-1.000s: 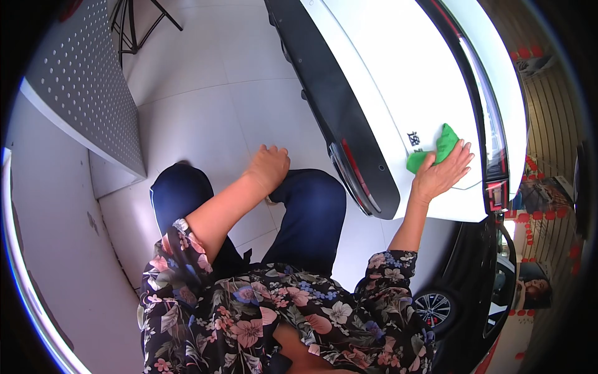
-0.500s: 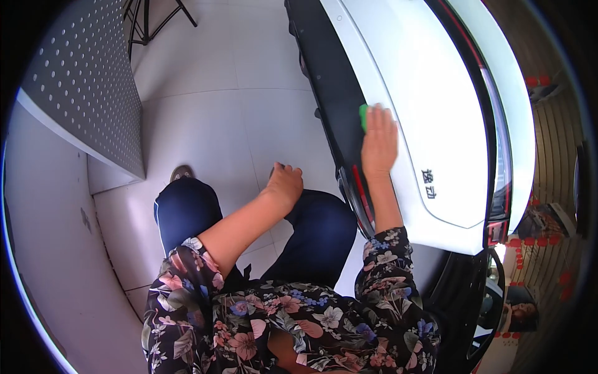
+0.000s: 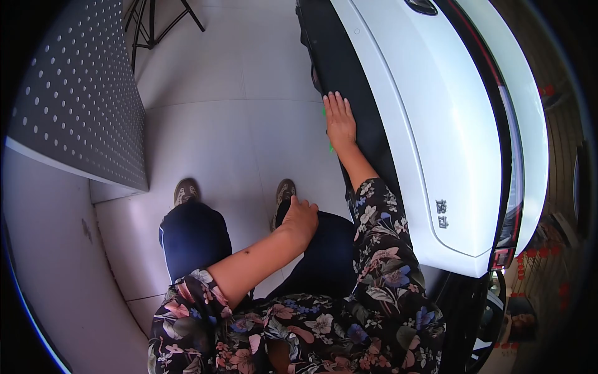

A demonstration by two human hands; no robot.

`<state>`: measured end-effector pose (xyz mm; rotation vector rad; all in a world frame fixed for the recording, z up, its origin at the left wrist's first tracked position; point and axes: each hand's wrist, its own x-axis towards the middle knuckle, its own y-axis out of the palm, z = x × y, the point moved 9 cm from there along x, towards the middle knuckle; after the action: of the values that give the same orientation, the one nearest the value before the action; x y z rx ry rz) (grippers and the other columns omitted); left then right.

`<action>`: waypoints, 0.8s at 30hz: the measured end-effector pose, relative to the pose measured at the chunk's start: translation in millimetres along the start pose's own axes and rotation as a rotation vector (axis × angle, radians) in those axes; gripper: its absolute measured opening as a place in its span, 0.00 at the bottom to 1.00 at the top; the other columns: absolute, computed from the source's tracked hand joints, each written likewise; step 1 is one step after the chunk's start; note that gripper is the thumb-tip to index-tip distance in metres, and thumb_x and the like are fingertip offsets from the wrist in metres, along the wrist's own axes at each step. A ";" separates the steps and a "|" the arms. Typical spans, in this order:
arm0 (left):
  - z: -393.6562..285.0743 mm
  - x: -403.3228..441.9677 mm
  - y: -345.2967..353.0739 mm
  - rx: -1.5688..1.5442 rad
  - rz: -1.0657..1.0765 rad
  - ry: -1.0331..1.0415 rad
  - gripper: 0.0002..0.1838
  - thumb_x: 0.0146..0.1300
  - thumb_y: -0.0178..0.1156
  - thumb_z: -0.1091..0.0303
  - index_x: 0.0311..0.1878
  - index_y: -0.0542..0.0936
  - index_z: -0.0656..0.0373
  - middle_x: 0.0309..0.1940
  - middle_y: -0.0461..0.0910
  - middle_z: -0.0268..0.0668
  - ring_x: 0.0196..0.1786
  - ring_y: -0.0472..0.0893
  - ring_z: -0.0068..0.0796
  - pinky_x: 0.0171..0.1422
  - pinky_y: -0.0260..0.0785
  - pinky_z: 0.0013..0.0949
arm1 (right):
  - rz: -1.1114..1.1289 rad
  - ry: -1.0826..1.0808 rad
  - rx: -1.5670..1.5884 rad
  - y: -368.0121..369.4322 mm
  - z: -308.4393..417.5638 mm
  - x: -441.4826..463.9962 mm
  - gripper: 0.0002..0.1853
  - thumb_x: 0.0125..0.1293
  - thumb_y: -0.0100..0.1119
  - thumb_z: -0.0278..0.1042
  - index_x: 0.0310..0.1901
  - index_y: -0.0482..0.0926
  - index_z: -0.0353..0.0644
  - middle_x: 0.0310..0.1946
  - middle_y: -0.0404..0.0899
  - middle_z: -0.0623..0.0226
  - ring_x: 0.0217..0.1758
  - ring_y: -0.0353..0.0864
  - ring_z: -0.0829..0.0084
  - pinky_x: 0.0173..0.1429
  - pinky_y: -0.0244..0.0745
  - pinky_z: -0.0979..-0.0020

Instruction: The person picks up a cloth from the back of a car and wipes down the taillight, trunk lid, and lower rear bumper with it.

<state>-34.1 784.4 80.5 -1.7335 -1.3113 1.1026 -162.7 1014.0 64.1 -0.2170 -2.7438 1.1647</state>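
My right hand lies flat, fingers stretched out, on the dark lower bumper of a white car. Beneath it is a green cloth, pressed to the bumper; only bits show past the hand's left edge. Over my right knee rests my left hand, fingers curled downward. Its palm side is hidden, so I cannot make out whether anything is in it.
A grey perforated panel stands to the left, with black metal legs beyond it. Pale floor tiles lie between panel and car. Dark lettering marks the white bodywork. My shoes are on the floor.
My right hand has moved left with the green cloth, from the edge of the white bodywork onto the dark bumper. My left hand appears slightly lower and further right. The view has shifted.
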 end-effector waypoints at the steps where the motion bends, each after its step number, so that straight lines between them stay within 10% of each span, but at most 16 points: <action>1: 2.1 0.4 -1.1 0.002 0.000 -0.016 0.17 0.56 0.64 0.71 0.50 0.81 0.62 0.49 0.78 0.38 0.59 0.75 0.38 0.70 0.61 0.48 | 0.009 -0.011 -0.009 4.0 1.9 10.4 0.30 0.68 0.46 0.30 0.72 0.61 0.40 0.73 0.60 0.61 0.79 0.53 0.61 0.81 0.42 0.60; 24: 20.7 9.0 2.9 0.050 -0.174 -0.060 0.13 0.55 0.65 0.70 0.44 0.82 0.60 0.46 0.79 0.39 0.55 0.77 0.37 0.61 0.67 0.41 | 0.060 -0.018 0.192 -59.3 8.5 -186.7 0.29 0.66 0.46 0.27 0.70 0.63 0.37 0.71 0.64 0.60 0.76 0.60 0.64 0.79 0.51 0.61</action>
<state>-50.8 793.0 67.7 -1.5294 -1.4300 1.0857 13.9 931.4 85.6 -0.2683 -2.6341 1.4423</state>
